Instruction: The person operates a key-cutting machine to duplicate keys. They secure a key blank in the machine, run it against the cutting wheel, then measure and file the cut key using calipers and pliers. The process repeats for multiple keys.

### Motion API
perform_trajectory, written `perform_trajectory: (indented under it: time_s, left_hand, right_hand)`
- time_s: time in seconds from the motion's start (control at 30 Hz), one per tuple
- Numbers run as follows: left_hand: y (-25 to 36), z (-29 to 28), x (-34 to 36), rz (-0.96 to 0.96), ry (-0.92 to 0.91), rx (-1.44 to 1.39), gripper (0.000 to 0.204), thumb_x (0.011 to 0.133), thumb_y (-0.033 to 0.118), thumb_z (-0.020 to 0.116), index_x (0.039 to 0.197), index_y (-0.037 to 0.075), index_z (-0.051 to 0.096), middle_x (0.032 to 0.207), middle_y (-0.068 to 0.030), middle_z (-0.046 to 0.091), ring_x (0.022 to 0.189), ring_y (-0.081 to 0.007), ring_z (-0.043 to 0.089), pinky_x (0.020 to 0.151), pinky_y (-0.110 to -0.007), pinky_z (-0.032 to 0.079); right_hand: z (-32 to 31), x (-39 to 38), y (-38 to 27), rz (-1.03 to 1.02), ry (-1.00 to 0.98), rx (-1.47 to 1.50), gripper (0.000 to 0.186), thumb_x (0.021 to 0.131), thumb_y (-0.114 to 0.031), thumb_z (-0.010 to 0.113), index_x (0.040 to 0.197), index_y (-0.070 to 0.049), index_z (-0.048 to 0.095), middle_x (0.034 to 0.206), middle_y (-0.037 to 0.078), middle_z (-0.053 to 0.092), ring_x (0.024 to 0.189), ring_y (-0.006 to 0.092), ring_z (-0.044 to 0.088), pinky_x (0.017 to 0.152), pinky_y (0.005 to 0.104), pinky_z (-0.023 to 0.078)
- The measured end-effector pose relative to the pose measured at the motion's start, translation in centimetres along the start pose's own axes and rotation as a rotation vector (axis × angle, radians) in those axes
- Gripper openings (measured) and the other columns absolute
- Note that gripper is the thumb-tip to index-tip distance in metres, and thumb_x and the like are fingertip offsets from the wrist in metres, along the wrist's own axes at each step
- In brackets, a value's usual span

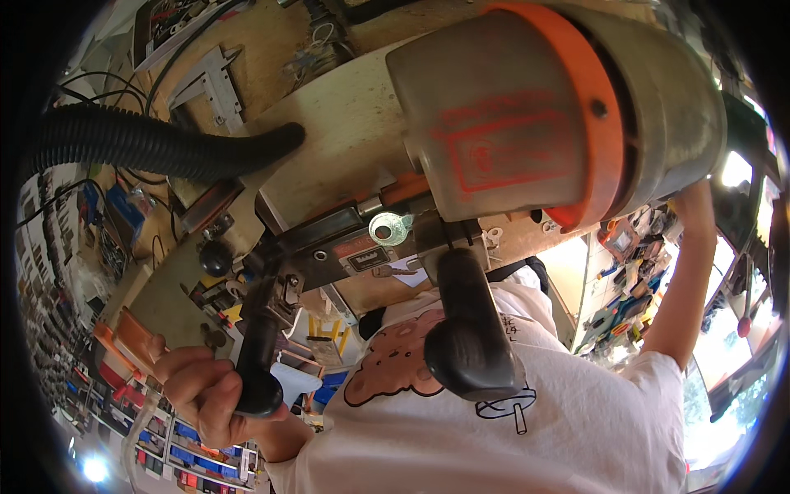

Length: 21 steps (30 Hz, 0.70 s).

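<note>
On the left, my left hand [196, 387] has its fingers wrapped round a black lever handle [259, 354], which joins the metal arm of a bench machine. At the upper right, my right hand [693, 202] reaches up to the edge of the machine's large grey housing [502, 115], which has an orange band [588, 99]. Its fingers are hidden behind the housing. A second thick black handle [473, 321] hangs below the housing in the middle, untouched by either hand. Between the two handles sits a small round lit dial or lens [387, 230].
A black corrugated hose [156, 144] runs in from the left over the machine's bed. A caliper [218, 86] lies on the wooden bench at the upper left. Many small tools and packs [625, 280] lie at the right. Shelves with coloured bins [189, 449] stand lower left.
</note>
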<state>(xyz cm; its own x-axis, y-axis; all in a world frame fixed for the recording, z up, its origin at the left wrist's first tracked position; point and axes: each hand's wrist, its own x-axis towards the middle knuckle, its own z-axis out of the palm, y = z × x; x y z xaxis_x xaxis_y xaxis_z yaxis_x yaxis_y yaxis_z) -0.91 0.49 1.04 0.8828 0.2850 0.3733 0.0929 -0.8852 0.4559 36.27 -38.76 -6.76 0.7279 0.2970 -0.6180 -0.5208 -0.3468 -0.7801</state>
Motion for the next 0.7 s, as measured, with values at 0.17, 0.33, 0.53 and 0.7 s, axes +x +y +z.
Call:
perform_trajectory:
  time_s: [0.17,0.33,0.53,0.7]
  left_hand:
    - [0.8,0.4,0.3,-0.036,0.037,0.019,0.034,0.08,0.034,0.061,0.092,0.002,0.061,0.077,-0.0095,0.049,0.068,-0.0266,0.049,0.074,-0.051,0.04]
    - [0.3,0.1,0.4,-0.023,0.023,0.008,0.029,0.08,0.025,0.06,0.088,-0.003,0.061,0.082,-0.0131,0.052,0.07,-0.0286,0.05,0.066,-0.044,0.04]
    - [2.6,0.9,-1.2,-0.209,0.152,0.025,0.042,0.067,0.044,0.071,0.086,0.007,0.064,0.076,-0.0048,0.054,0.073,-0.0228,0.05,0.085,-0.05,0.034]
    - [4.2,1.3,-3.2,-0.111,0.126,0.028,0.037,0.058,0.024,0.076,0.088,0.006,0.065,0.081,-0.0061,0.056,0.076,-0.0243,0.052,0.087,-0.049,0.034]
  right_hand:
    - [-0.3,-0.3,1.4,-0.051,-0.013,-0.037,0.051,0.089,-0.039,0.047,0.125,-0.002,0.043,0.116,0.007,0.053,0.108,0.017,0.051,0.093,0.0313,0.039]
    - [0.2,0.7,0.1,0.027,0.236,-0.195,0.04,0.089,-0.027,0.05,0.12,-0.002,0.046,0.112,0.006,0.052,0.1,0.0182,0.051,0.085,0.0308,0.042]
    - [8.4,-7.4,-1.2,-0.895,0.531,-0.606,0.031,0.088,-0.024,0.045,0.079,0.003,0.057,0.074,0.003,0.052,0.067,0.0125,0.045,0.057,0.0211,0.034]
    - [19.1,-12.0,6.1,-0.958,-0.259,-0.666,0.017,0.065,-0.008,0.07,0.076,-0.005,0.058,0.072,0.006,0.053,0.062,0.0243,0.052,0.052,0.0324,0.043]
